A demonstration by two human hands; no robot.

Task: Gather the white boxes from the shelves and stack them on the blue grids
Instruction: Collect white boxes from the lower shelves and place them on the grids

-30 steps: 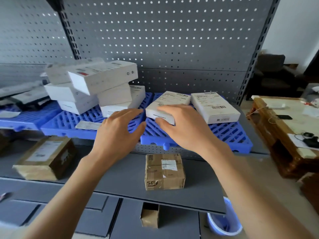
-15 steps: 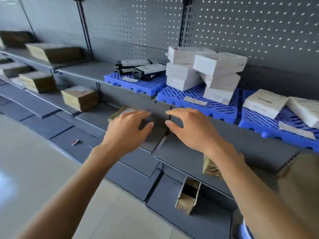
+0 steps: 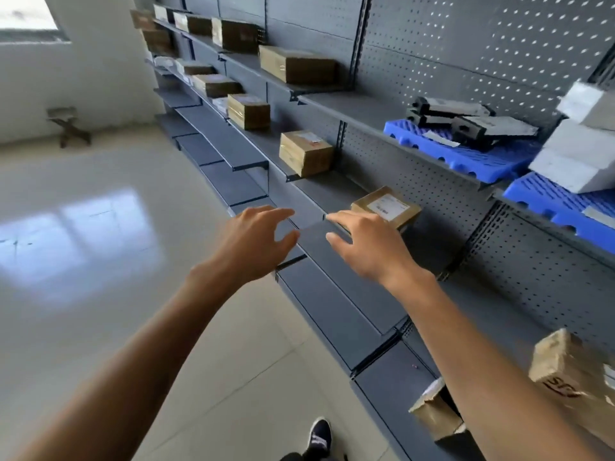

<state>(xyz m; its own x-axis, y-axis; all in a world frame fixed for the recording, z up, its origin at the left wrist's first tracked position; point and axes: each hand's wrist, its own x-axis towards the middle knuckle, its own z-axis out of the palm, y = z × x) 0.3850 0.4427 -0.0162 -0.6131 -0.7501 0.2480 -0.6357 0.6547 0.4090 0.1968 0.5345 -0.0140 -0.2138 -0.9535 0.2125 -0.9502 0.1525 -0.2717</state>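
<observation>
Both hands hover empty over the grey shelf edge, fingers spread: my left hand (image 3: 256, 241) and my right hand (image 3: 366, 242), a little apart. A stack of white boxes (image 3: 580, 151) sits at the far right on a blue grid (image 3: 562, 202). A second blue grid (image 3: 466, 154) to its left carries dark flat boxes (image 3: 472, 119). More white boxes (image 3: 166, 13) show small on the far top shelf, and some white packets (image 3: 164, 63) lie below them.
Brown cardboard boxes line the grey shelves: one (image 3: 304, 153) mid-shelf, one (image 3: 386, 206) just beyond my right hand, others (image 3: 296, 63) higher up. Two torn brown boxes (image 3: 572, 371) sit at lower right. Open tiled floor (image 3: 100, 261) lies left, with a small stool (image 3: 68, 126).
My view has swung left along the shelves, away from the blue grids. Both hands left the white box on the grid and now hover empty over the lower shelf.
</observation>
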